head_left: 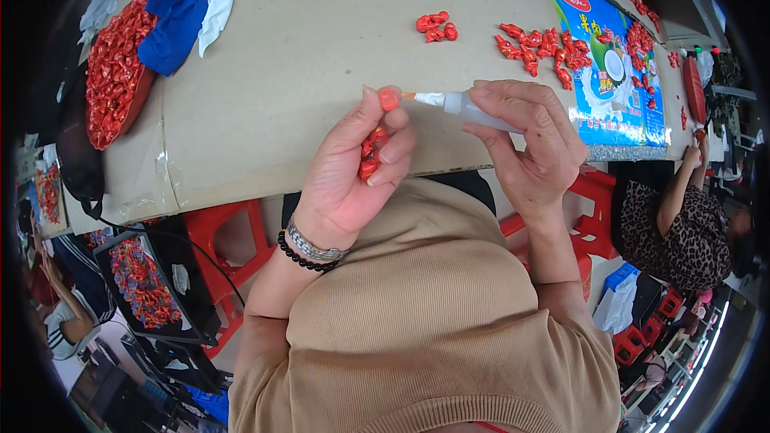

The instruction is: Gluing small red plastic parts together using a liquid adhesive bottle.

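Note:
My left hand (353, 156) is closed, pinching a small red figurine (389, 98) between thumb and forefinger. More red figurines (371, 152) rest in its palm under the curled fingers. My right hand (533, 132) is wrapped round a whitish squeeze bottle (473, 107) held on its side. The bottle's thin tip points left and meets the pinched figurine, or comes very close to it; which of these I cannot tell. Beyond my hands, a small cluster of red figurines (437, 26) lies on the table (281, 72).
A red tray heaped with red pieces (120, 72) stands at the left beside a blue cloth (172, 16) and a white cloth (215, 12). More figurines (533, 48) lie near a blue printed sheet (593, 104) at the right. Other people (674, 224) sit at both sides. Red stools (228, 240) stand below.

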Tool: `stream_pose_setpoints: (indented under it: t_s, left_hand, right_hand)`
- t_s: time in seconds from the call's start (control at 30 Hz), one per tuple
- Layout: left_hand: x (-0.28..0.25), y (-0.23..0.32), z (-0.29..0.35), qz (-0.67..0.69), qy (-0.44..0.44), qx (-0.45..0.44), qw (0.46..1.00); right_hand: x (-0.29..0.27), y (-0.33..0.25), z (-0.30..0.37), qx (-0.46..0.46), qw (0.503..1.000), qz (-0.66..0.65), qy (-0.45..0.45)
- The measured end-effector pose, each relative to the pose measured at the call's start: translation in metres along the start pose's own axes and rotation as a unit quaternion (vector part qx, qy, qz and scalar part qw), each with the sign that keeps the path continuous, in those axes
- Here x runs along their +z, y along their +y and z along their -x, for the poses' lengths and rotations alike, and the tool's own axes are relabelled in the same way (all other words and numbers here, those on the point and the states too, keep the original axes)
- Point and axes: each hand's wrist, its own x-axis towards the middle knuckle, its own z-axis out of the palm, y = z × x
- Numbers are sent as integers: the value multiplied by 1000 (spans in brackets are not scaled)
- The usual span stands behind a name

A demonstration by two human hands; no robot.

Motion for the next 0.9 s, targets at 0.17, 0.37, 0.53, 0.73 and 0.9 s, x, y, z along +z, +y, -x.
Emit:
stream_pose_setpoints:
  t_s: [0.17, 0.37, 0.53, 0.73, 0.9]
  left_hand:
    - [-2, 0, 0, 5, -2, 0, 1000]
    - [-2, 0, -1, -2, -4, 8, 1000]
    - [-2, -1, 0, -32, 1, 30, 999]
    - [-3, -1, 0, -31, -18, 30, 999]
    - [-2, 0, 1, -29, -13, 31, 999]
  right_hand:
    - [1, 0, 0, 0, 1000, 3, -3]
    - [0, 0, 0, -2, 1000, 7, 0]
    - [-6, -2, 1, 9, 1000, 23, -9]
    - [-5, -3, 2, 16, 999, 21, -18]
    - [0, 2, 1, -8, 1000, 16, 1]
